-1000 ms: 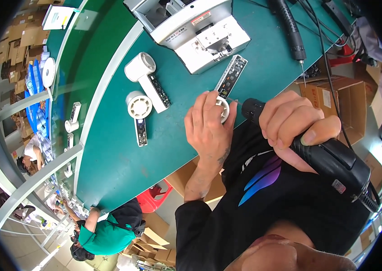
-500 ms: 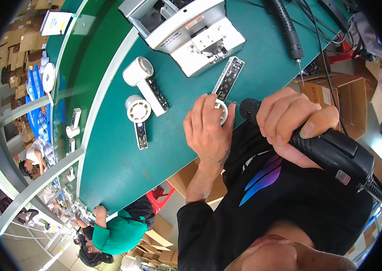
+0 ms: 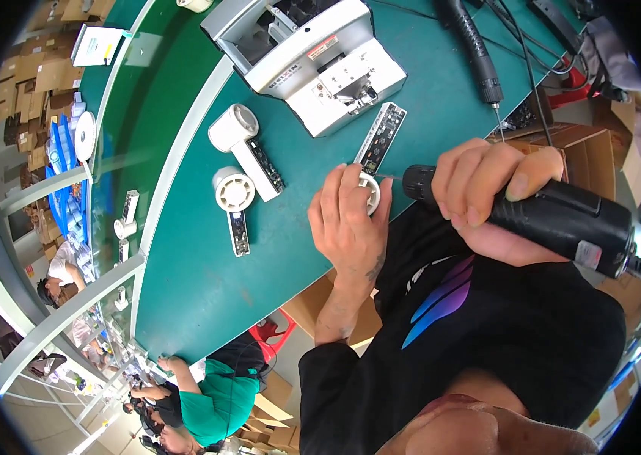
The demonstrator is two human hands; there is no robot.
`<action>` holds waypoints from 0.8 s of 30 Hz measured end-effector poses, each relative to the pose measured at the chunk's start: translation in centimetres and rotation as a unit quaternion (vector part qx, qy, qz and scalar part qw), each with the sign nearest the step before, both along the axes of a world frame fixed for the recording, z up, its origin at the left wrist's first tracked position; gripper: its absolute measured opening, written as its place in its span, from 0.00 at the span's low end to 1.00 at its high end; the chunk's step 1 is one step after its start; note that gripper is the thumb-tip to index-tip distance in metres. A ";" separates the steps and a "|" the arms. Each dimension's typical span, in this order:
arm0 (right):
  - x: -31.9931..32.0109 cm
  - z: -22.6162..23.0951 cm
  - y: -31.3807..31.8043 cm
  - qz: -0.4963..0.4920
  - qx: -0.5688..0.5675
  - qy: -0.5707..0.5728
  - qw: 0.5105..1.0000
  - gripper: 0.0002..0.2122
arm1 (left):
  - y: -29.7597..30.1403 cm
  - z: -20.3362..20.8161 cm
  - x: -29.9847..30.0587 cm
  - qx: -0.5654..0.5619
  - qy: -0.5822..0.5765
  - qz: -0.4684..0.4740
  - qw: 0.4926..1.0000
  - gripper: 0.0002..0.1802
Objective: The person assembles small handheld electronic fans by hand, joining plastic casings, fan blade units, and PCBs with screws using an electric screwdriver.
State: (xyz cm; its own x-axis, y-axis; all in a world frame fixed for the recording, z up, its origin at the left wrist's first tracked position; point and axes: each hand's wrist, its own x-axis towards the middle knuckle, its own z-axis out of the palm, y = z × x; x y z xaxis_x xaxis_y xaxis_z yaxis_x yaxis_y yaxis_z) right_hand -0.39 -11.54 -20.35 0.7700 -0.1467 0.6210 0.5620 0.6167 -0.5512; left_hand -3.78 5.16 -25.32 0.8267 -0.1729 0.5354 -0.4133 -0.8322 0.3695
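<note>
My left hand [image 3: 351, 224] is closed around the round white head of a small handheld fan, pressing it to the green table. The fan's opened handle [image 3: 383, 135], with a circuit board exposed, points away from me. In my right hand [image 3: 491, 186] is a black electric screwdriver [image 3: 563, 231], lying nearly level with its nose to the left. Its thin bit reaches the joint between fan head and handle, beside my left fingers; whether it sits in a screw I cannot tell. Left of my left hand lie two similar white fans [image 3: 234, 191] [image 3: 258, 168] with bare boards.
A grey-white machine [image 3: 328, 72] stands at the table's far side. Another electric screwdriver [image 3: 476, 57] hangs at the far right, with cables near it. Cardboard boxes [image 3: 582, 163] stand beyond the right edge. A person in green [image 3: 222, 402] sits at the lower left.
The rear of the screwdriver has swung slightly up and to the right, so it lies more level. My left hand keeps its hold on the fan.
</note>
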 end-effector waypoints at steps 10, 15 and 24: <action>4.4 0.4 -5.2 -0.059 0.075 0.236 0.967 0.38 | 0.9 0.0 0.8 -0.023 0.051 0.026 0.998 0.29; 8.5 -1.2 -5.7 0.015 0.028 0.425 0.905 0.30 | 0.8 -0.8 1.1 -0.074 0.039 0.000 0.996 0.28; 10.7 -5.8 -5.7 -0.257 -0.626 0.180 0.713 0.25 | 0.6 -1.8 0.5 -0.130 0.009 0.012 0.991 0.26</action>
State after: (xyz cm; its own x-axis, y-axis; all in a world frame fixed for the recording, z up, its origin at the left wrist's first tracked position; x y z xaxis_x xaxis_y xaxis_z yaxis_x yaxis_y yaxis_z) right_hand 10.30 -17.23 -26.12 0.9571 0.0289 0.2884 0.2190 -0.7236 -0.6545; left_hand -3.32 5.79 -27.11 0.8384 -0.0104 0.5449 -0.3859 -0.7174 0.5800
